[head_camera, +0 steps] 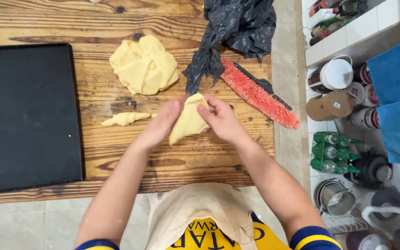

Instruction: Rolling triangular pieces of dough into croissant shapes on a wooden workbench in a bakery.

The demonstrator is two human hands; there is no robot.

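Holding a thin triangular sheet of yellow dough [188,121] above the wooden table [172,159], we are pinching its upper corners between the fingers of the left hand [163,122] and right hand [221,120]. We are judging this the stretching step; rolling would call for even tension. One rolled piece [125,119] lies beside the dough pile [143,65].

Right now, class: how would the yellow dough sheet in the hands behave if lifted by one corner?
The dough sheet would probably droop: it already folds between the left hand and right hand. It likely stretches or tears, being thin.
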